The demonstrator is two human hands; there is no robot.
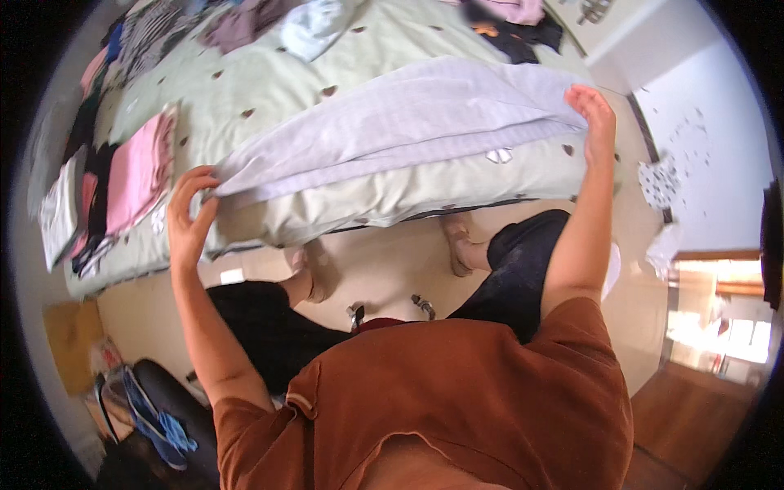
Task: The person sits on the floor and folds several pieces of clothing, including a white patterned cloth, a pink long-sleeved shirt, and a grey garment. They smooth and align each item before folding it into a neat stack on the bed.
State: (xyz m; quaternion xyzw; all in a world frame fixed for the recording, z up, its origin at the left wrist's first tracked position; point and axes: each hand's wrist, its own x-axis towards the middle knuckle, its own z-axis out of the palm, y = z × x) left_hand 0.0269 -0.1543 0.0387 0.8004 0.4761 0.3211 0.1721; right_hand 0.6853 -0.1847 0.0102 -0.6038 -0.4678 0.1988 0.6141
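Note:
A pale lavender-grey cloth (pixel 392 116), perhaps a garment, is stretched sideways over the near edge of a bed (pixel 392 193). Its left end is pinched between the thumb and fingers of my left hand (pixel 191 205). At the far right end, my right hand (pixel 593 116) grips the other corner, its fingers curled. A fold runs along the cloth's lower side, and its underside is hidden. Green bedding with dark heart shapes lies beneath it.
Folded pink fabric (pixel 138 174) and a white folded stack (pixel 63 211) lie at the bed's left. Loose clothes, including a mauve garment (pixel 245 24), a pale blue one (pixel 315 27) and black clothing (pixel 514 37), are along the far side. A white bag (pixel 663 248) stands by the right wall.

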